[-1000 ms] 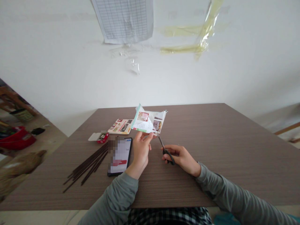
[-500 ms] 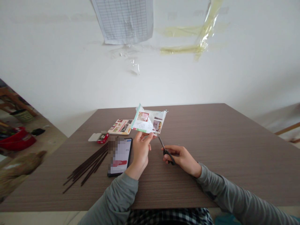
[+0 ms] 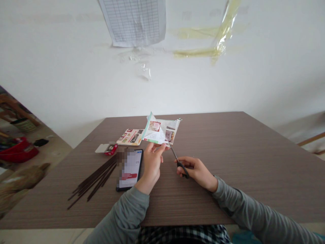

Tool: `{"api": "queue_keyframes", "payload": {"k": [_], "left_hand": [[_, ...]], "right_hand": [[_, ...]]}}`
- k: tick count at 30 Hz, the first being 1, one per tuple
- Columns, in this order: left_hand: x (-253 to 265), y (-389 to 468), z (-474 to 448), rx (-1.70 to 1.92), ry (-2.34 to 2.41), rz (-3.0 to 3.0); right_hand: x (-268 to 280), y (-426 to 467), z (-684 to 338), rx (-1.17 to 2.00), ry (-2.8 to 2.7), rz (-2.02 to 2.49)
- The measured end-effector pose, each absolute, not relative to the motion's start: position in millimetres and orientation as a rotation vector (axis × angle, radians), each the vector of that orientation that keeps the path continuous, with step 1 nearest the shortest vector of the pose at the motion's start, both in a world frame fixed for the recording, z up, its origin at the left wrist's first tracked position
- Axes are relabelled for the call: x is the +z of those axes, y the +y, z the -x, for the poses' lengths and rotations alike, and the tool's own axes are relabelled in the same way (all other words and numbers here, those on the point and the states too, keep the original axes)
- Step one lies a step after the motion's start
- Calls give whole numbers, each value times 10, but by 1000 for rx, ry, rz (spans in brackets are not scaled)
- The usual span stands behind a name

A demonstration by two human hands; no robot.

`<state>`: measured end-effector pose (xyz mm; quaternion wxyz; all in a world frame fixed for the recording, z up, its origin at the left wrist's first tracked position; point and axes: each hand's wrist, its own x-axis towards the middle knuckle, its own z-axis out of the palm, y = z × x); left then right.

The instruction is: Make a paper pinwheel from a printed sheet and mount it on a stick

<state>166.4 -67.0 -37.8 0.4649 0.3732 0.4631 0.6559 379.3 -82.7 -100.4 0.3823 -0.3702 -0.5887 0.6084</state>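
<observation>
My left hand (image 3: 151, 164) pinches the lower edge of a folded printed paper (image 3: 158, 130) and holds it up above the table. The paper carries small pictures and text, with a pale green border. In my right hand (image 3: 196, 171) is a pair of scissors (image 3: 175, 154) with black handles, its fingers around the loops. The blades point up and left, and their tips meet the paper's lower edge near my left fingertips. Whether the blades are parted cannot be made out.
Left of my left hand lie a phone (image 3: 131, 169) with a lit screen, several thin dark sticks (image 3: 95, 179), a small open red box (image 3: 111, 148) and a printed booklet (image 3: 130, 137). The brown table (image 3: 228, 142) meets a white wall. A red basin (image 3: 19, 150) stands on the floor at left.
</observation>
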Motion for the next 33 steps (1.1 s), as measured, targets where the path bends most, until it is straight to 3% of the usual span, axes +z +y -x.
{"api": "queue_keyframes", "payload": {"k": [33], "left_hand": [[-411, -660, -1689, 1593, 1151, -924]], "right_hand": [[-1004, -809, -3798, 1503, -1501, 970]]}}
